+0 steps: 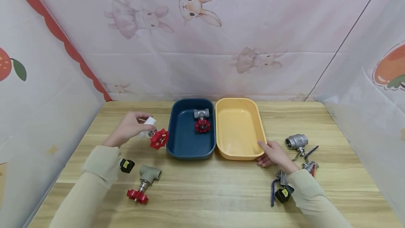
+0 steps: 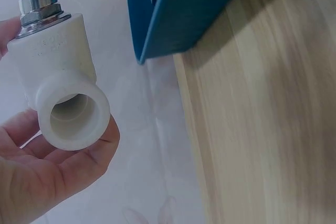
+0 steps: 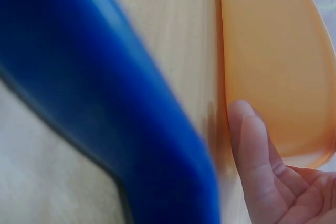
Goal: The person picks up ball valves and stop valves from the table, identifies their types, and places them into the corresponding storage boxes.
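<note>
My left hand grips a white plastic stop valve with a red handwheel, held up just left of the dark blue tray. The white body's round opening faces the left wrist camera, and the fingers curl behind it. Inside the blue tray lies a metal stop valve with a red wheel. Against the blue tray stands a yellow tray. My right hand holds its near right corner, thumb over the rim and fingers along the outer wall.
A grey-green stop valve with a red wheel lies at the front left. Several lever ball valves lie around the right forearm; one blue lever looms close to the right wrist camera. Patterned cloth rises behind the table.
</note>
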The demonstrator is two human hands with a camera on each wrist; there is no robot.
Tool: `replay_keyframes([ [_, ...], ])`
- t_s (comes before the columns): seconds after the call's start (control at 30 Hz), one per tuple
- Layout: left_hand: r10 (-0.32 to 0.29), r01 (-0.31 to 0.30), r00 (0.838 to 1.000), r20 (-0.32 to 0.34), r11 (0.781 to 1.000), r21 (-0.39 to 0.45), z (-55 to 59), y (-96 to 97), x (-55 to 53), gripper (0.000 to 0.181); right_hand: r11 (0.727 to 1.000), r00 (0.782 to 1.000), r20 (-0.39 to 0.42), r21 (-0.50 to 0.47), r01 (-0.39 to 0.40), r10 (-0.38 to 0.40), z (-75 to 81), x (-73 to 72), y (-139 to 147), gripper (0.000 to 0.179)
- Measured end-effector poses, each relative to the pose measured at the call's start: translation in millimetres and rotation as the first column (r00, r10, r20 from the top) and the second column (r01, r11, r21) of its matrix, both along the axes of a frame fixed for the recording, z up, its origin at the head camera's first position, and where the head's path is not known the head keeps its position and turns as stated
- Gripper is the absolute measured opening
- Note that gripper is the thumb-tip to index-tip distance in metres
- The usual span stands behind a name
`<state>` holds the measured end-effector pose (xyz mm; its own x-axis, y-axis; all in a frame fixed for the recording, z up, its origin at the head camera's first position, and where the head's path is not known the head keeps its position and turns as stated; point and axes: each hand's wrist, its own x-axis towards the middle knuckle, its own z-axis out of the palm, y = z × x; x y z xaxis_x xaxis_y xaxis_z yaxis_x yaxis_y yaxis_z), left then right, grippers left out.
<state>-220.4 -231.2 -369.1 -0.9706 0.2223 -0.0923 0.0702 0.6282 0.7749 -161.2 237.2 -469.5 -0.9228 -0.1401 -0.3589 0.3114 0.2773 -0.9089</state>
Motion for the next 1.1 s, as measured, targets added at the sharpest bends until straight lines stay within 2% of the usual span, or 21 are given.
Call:
replay_keyframes([
  [0.23, -0.061, 0.062, 0.998, -0.028, 0.997, 0.043, -2.8, 21.2, -13.8, 0.047, 1.000, 1.000, 0.006, -0.009, 0.006, -0.006, 0.9, -0.1, 0, 0.057],
  [0.4, -0.092, 0.094, 0.995, -0.039, 0.995, 0.043, -4.0, 32.9, -21.2, 0.047, 1.000, 1.000, 0.008, -0.001, 0.007, -0.007, 1.7, 0.1, 0, 0.056],
  [0.53, -0.128, 0.129, 0.991, -0.040, 0.991, 0.025, -0.8, 40.1, -26.2, 0.047, 1.000, 1.000, 0.010, -0.001, 0.009, -0.009, 2.5, 0.4, -1, 0.056],
  [0.83, -0.190, 0.191, 0.981, 0.034, 0.982, -0.008, 4.1, 52.7, -36.3, 0.054, 1.000, 1.000, 0.000, -0.009, -0.012, 0.012, -0.4, -1.1, 1, 0.056],
  [1.1, -0.219, 0.220, 0.975, 0.026, 0.975, -0.034, 0.9, 69.0, -48.8, 0.053, 1.000, 1.000, -0.001, -0.016, -0.013, 0.013, -3.3, -3.7, 2, 0.057],
])
